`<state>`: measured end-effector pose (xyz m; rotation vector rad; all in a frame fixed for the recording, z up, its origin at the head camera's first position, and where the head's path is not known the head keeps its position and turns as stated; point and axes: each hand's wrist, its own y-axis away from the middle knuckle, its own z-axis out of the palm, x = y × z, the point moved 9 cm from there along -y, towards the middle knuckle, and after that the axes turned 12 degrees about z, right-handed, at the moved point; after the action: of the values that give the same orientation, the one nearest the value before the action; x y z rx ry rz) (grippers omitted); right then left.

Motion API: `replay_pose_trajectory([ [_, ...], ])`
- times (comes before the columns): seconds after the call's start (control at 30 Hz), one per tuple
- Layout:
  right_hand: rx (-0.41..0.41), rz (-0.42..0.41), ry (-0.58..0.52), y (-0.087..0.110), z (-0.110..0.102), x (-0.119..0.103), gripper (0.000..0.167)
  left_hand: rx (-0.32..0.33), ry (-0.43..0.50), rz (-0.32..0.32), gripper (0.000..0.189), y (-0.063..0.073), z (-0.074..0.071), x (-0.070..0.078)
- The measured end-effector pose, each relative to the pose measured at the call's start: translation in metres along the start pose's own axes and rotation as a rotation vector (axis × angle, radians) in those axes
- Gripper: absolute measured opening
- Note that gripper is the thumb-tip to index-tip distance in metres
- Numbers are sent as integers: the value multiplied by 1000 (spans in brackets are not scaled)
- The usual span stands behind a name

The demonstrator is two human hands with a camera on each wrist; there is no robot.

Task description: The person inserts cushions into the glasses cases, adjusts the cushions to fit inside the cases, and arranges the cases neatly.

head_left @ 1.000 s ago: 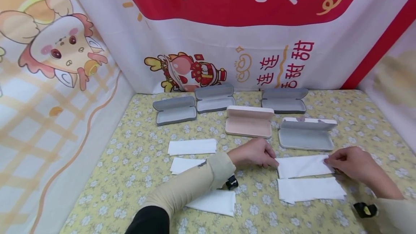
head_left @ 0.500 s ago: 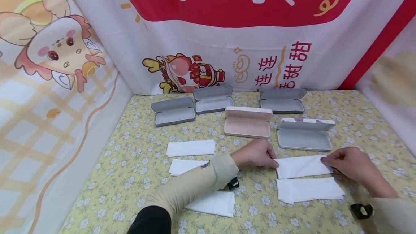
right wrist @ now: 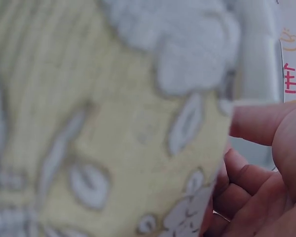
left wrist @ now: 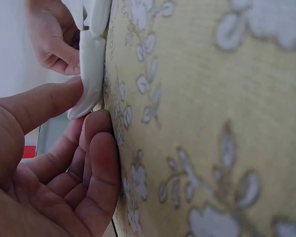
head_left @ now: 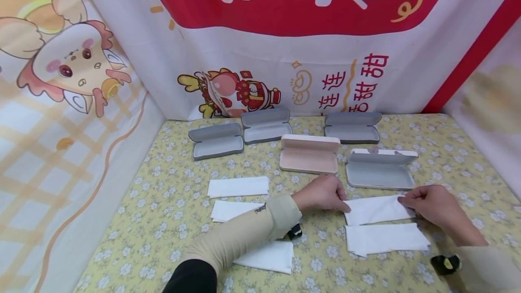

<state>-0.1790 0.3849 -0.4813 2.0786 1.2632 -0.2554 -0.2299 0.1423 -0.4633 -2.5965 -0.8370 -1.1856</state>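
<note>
In the head view, a folded white cloth (head_left: pixel 376 210) lies flat between my two hands. My left hand (head_left: pixel 323 193) pinches its left end. In the left wrist view the left thumb (left wrist: pixel 54 101) presses on the edge of the white cloth (left wrist: pixel 91 69), with curled fingers below it. My right hand (head_left: pixel 435 205) is at the other end, thumb and index finger pinching the upper right part of the cloth. Its fingers (right wrist: pixel 237 197) are curled in the right wrist view. Just below lies a second folded white cloth (head_left: pixel 384 238).
Behind the cloth stand open glasses cases: a white one with grey lining (head_left: pixel 380 175), a pink one (head_left: pixel 308 159) and several grey ones (head_left: pixel 218 146). More folded white cloths (head_left: pixel 238 187) lie at left, partly covered by my left forearm. A flowered tablecloth (head_left: pixel 154 220) covers the table.
My right hand has slid slightly left along the cloth. The left hand keeps its place at the left end. The head view has shifted a little.
</note>
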Motion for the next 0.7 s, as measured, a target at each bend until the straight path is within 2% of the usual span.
replay_pose_trajectory([
  [0.17,-25,-1,-60,4,2,3,45,15,11,13,15,-2,1,1],
  [0.33,-102,53,-195,7,4,12,47,28,122,17,13,-2,1,2],
  [0.5,-106,52,-295,9,1,17,44,27,272,-32,15,-1,5,0],
  [0.7,-75,35,-309,9,1,20,42,32,356,-85,10,0,8,-3],
])
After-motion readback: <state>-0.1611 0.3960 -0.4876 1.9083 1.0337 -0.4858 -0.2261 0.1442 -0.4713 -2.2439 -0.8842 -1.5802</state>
